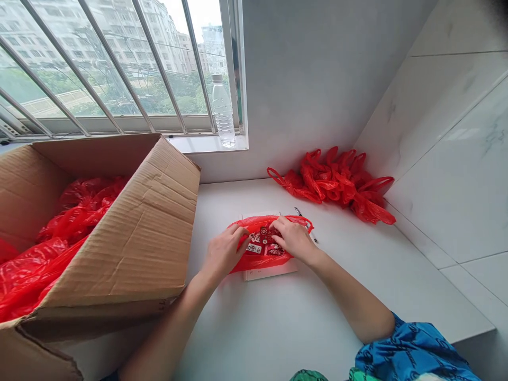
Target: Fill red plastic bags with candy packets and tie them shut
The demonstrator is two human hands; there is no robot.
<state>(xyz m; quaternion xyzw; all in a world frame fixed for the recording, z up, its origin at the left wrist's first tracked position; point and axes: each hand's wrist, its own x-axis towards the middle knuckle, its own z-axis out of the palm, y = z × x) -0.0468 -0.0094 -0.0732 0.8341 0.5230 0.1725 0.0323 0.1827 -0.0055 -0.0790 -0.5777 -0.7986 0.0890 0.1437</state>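
A red plastic bag (281, 259) lies spread at its mouth on the white surface, with several small red printed packets (265, 236) inside. My left hand (223, 253) is at the bag's left side, fingers bent and closed over its edge. Opposite it, my right hand (294, 241) grips the right edge, its fingertips and thumb curled inward beside the packets. Under the bag, a flat white pad or box (270, 272) sticks out at the front. A pen (313, 235) lies to the right, partly covered by the bag.
On the left stands a large open cardboard box (130, 233) holding red plastic bags (71, 227). A pile of red bags (337, 180) rests against the back wall. A clear bottle (223, 114) stands on the windowsill. Tiled wall (456, 169) bounds the right side.
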